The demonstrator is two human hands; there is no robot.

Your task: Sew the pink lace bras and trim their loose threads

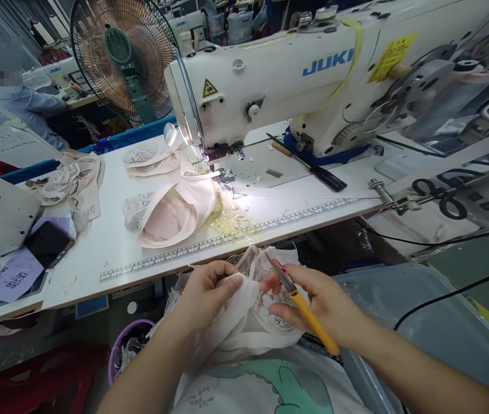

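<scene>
In my right hand (320, 296) is a seam ripper with an orange handle (313, 322); its metal end, with a bit of red near it, points up and away from me. My left hand (210, 293) is closed, thumb and fingers pinching the edge of a white bra (244, 336) over my lap. The bra's lace cup lies just under my right fingers. On the table, another pale pink bra (179, 213) rests with one cup open upward and its strap at the needle area of the JUKI sewing machine (262, 75).
A ruler strip (227, 241) runs along the table's front edge. A black-handled screwdriver (328, 177) lies by the machine. Left are a phone (48, 244), more bras (78, 178) and a fan (123, 57). A purple bin (117, 348) and clear plastic tub (434, 322) stand below. A person in stripes (44, 106) sits beyond.
</scene>
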